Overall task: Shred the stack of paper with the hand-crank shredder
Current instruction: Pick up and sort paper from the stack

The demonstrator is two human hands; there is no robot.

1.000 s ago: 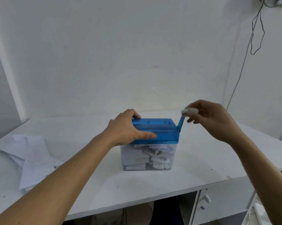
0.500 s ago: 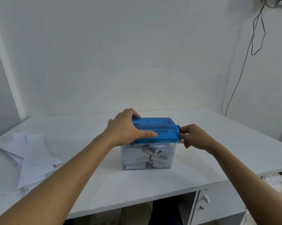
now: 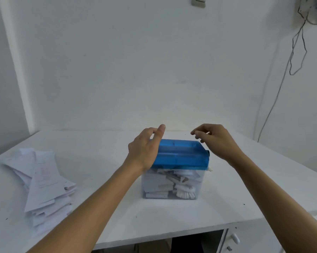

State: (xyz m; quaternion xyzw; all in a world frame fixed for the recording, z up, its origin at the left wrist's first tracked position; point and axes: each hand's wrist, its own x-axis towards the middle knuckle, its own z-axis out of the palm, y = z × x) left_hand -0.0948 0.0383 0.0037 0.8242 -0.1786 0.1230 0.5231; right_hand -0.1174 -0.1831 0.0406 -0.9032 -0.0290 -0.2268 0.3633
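Note:
The hand-crank shredder has a blue top point(image 3: 183, 155) on a clear bin point(image 3: 150, 181) that holds paper strips, and it stands mid-table. Its crank hangs down at the right end, where only the white knob point(image 3: 210, 169) shows. My left hand point(image 3: 144, 148) is at the left end of the blue top with the thumb raised and the fingers lifted off. My right hand point(image 3: 216, 141) hovers above the right end, fingers loosely curled, holding nothing. The stack of paper point(image 3: 42, 181) lies fanned out on the left of the table.
The white table point(image 3: 190, 216) has its front edge close to me. A drawer unit with knobs point(image 3: 234, 240) sits under its right side. Thin cables point(image 3: 296, 52) hang down the right wall, and the back wall is just behind the table.
My right hand let go of the crank knob and rose above the shredder's right end. My left hand loosened its grip on the blue top and lifted its fingers. The crank now hangs down.

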